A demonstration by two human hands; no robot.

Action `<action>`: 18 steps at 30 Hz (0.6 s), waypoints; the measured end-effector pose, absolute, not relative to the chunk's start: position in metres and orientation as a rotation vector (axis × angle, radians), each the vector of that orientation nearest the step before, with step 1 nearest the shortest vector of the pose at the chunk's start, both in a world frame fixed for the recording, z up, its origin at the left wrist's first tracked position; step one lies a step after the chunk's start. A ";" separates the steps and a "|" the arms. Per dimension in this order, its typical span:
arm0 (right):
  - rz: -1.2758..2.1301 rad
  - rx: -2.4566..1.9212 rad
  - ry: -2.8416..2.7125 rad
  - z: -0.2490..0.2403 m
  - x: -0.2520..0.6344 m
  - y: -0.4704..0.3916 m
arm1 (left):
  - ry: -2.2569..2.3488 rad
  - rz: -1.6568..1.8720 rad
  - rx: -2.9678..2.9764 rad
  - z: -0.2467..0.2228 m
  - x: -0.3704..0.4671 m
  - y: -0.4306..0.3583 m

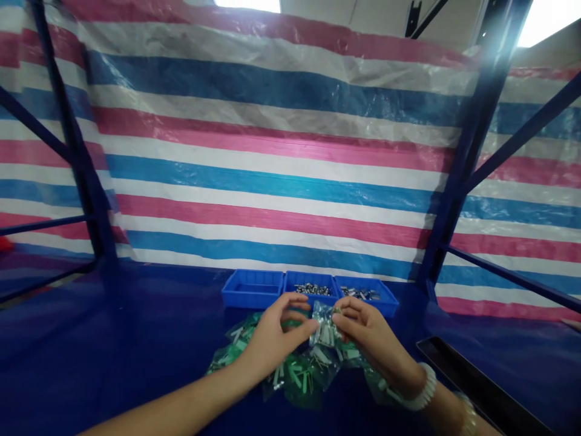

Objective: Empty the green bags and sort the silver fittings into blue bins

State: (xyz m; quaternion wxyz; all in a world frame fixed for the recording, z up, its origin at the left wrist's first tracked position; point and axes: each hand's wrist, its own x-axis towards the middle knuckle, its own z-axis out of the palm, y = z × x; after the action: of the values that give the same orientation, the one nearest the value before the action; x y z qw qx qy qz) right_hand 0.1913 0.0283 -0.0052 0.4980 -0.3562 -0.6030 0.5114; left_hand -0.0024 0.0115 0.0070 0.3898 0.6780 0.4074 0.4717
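A small clear plastic bag [325, 334] with pale strip-like pieces inside is in front of me. My right hand [363, 324] pinches its upper right edge between thumb and fingers. At the bag's left side is my left hand [282, 327], its fingers curved and apart from the thumb. The left thumb tip is close to the bag; I cannot tell whether it touches. Beneath both hands lies a spread of similar bags, among them a green-tinted bag [299, 378] with light strips and a bag [227, 357] at the left. The contents are blurred.
Three blue trays stand in a row behind my hands: a left tray [252, 303], a middle tray [290, 297] with small metal parts, and a right tray [388, 300] with metal pieces. A dark flat device [472, 381] lies at right. Blue posts and striped sheeting [272, 181] surround the blue table [136, 339].
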 end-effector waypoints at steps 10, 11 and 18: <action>1.460 -0.879 -1.421 -0.008 0.183 0.011 | 1.037 1.242 1.541 0.005 -0.003 -0.001; 1.354 -0.888 -1.470 -0.007 0.184 0.011 | 1.028 1.274 1.627 0.006 -0.004 -0.002; -0.214 -0.479 -2.045 0.001 0.214 0.001 | 0.398 1.466 2.875 0.016 -0.017 -0.011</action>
State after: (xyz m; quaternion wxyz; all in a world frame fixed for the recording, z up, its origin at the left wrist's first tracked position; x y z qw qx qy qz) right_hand 0.2136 0.0015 0.0008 0.4926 -0.1973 -0.8430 -0.0881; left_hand -0.0173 -0.0109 0.0162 -0.0550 0.8829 0.1223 0.4501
